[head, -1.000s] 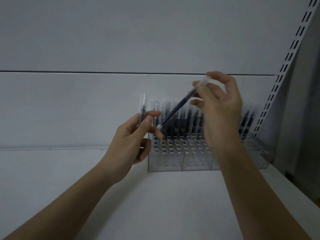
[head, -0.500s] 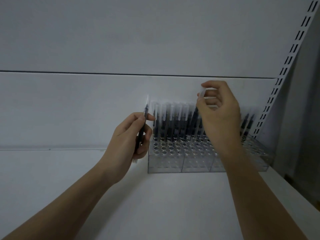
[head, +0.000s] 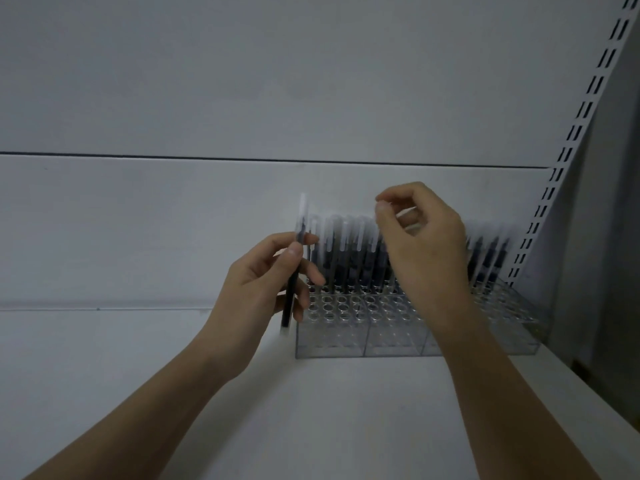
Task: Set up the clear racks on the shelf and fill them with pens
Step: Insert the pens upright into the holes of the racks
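clear plastic racks [head: 398,336] with round holes in the top, set side by side at the right centre of the frame, on the white shelf [head: 311,410] and close against the pale back panel. so the setting-up reads as done, at least for the racks in view. back rows already stocked with dark-barrelled pens with frosted clear caps [head: 346,251], standing upright in a line from the left edge of the racks to the far right corner. front rows of holes still open, several rows deep, so filling looks well short of halfway.

left hand [head: 263,289] at frame centre, just left of the racks, thumb and fingers pinching one more dark pen with a clear cap [head: 294,271], held upright, cap upward, not yet over a hole. right hand [head: 422,244] above the standing pens, fingers curled, thumb and forefinger tips pressed together at the top of a pen; whether it actually holds that pen or has let go cannot be told, blurred there.

left to do, by judgement: seat the left hand's pen, then many more for the open holes.
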Available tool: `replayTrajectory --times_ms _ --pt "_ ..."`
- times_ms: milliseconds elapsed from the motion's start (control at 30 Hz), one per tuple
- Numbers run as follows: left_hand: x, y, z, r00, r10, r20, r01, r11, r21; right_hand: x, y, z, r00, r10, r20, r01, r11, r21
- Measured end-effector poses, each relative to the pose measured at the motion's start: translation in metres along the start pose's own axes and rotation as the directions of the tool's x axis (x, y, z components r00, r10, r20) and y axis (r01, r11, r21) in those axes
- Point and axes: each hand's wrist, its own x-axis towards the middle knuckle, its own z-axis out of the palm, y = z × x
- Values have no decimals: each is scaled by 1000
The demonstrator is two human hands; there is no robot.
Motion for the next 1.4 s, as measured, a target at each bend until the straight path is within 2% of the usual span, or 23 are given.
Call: replayTrajectory --times_ms 67,167,233,467,533,600,667,733,800,933,1233,1400 --pt "0 0 1 1000 11 5 -11 1000 10 -6 -13 5 991 22 131 -43 987 158" --pt "0 -2 2 999 30 20 -31 999 31 -16 -22 16 938 8 346 -106 958 266" --pt "0 -1 2 999 45 31 -46 997 56 -19 -23 20 927 0 376 -128 941 314" --pt "1 -2 1 995 95 26 -97 992 81 -20 -22 22 944 -9 328 -123 917 378" --pt "0 -3 2 992 125 32 -128 983 128 -19 -22 21 957 0 292 -122 909 399" --pt "-1 -6 2 988 150 40 -155 955 251 -14 -20 16 979 41 197 -122 902 415" --pt "-2 -12 -1 978 179 103 -207 848 488 -7 -17 7 992 104 69 -124 885 448" --pt "-2 -19 -4 940 227 253 -340 634 694 1 -12 -4 989 134 -67 -90 886 455" --pt "0 -27 -7 894 220 391 -448 453 771 7 -4 -13 979 115 -168 -46 928 369" --pt "3 -37 -13 860 176 479 -510 295 808 10 10 -20 981 80 -178 -41 976 214" --pt "9 -45 -17 833 203 516 -554 280 784 9 20 -16 997 38 -72 -31 995 93" --pt "10 -46 -19 833 205 515 -553 268 789 12 16 -21 997 48 -62 -47 999 13"
